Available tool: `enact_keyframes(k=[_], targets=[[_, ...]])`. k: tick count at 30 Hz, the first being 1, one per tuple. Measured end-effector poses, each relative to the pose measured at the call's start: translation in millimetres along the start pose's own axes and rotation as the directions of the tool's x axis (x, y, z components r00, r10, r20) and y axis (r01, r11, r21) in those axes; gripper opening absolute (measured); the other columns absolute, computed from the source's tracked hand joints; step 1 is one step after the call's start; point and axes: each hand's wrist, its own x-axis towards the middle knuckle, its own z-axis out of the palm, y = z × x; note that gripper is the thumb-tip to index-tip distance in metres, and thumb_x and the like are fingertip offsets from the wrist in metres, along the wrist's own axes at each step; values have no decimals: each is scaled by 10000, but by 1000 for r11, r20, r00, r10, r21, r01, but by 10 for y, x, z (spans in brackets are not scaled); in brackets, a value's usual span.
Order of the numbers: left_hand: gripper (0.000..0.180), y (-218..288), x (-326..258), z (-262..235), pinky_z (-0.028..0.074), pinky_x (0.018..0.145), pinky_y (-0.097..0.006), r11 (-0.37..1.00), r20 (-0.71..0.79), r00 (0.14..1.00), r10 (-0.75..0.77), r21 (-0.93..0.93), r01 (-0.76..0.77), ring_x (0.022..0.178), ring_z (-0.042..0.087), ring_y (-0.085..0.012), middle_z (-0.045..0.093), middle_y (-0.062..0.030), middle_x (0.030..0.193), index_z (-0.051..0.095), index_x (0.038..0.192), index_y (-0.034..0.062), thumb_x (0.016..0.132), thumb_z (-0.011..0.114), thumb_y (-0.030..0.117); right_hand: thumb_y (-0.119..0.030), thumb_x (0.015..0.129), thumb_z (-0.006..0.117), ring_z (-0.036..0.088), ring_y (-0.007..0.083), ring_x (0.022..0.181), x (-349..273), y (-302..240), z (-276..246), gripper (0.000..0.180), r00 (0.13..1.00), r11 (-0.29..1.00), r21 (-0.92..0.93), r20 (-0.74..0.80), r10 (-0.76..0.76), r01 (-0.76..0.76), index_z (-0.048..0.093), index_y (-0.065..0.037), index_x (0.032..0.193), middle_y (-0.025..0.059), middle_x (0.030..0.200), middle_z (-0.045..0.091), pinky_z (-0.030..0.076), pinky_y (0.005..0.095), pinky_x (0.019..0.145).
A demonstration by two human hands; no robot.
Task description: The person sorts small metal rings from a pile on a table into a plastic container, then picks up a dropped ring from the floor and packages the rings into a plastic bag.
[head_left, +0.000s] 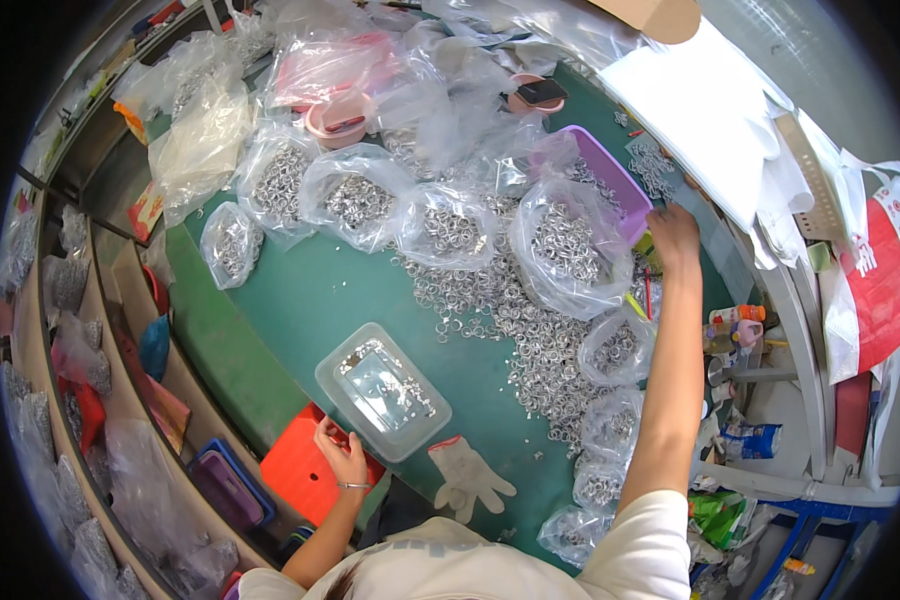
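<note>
My left hand (343, 459) rests over a red plastic piece with a hole in it (298, 465), thumb and fingers apart. Just beside it sits a clear plastic tub (410, 437) with small pale bits inside. My right arm reaches far forward, and my right hand (674, 238) is closed beside the rim of a purple basket (612, 172). Whatever its fingers hold is too small or hidden to make out. Below that hand lie a red pen-like stick (648, 293) and a yellow one (635, 305). A white work glove (467, 478) lies flat near the table's front edge.
Loose silver metal rings (550, 365) are heaped mid-table. Open clear bags of rings (568, 245) stand around the heap. Pink bowls (336, 122) and a dark phone (541, 92) are at the back. Shelves with bags (135, 480) line the left; white sheets (685, 120) hang right.
</note>
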Motion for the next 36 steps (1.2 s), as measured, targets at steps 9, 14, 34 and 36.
enact_keyframes(k=[9, 14, 34, 36], targets=[[502, -139, 89, 13, 421, 598, -241, 987, 54, 987, -153, -38, 155, 652, 472, -111, 485, -42, 771, 362, 1202, -28, 797, 623, 113, -105, 867, 476, 523, 232, 1010, -1571, -778, 683, 264, 909, 849, 458, -413, -59, 264, 513, 41, 1084, 141, 1082, 553, 386, 304, 873], [401, -336, 169, 262, 383, 498, -207, 979, 115, 980, -161, -107, 173, 566, 458, -64, 513, -6, 697, 416, 1163, -26, 834, 590, 120, -117, 726, 639, 459, 335, 1025, -3478, -476, 1628, 389, 934, 908, 380, 225, -276, 177, 511, -1, 1074, 174, 1060, 501, 359, 411, 891], [309, -487, -76, -622, 337, 445, -204, 948, 53, 995, -87, -302, 99, 502, 375, -44, 406, 32, 613, 455, 1210, 16, 918, 421, 113, 33, 729, 519, 446, 359, 987, -3836, 45, 2142, 397, 979, 987, -40, -136, 152, -159, 472, 23, 1123, 190, 1083, 455, 388, 425, 842], [312, -451, -157, -687, 335, 444, -202, 951, 35, 994, -100, -292, 106, 500, 373, -42, 407, 33, 614, 453, 1214, 17, 919, 415, 111, 38, 729, 510, 443, 351, 1001, -3838, -39, 2216, 408, 996, 996, 29, -29, 90, -89, 473, 21, 1135, 178, 1086, 450, 386, 422, 852]])
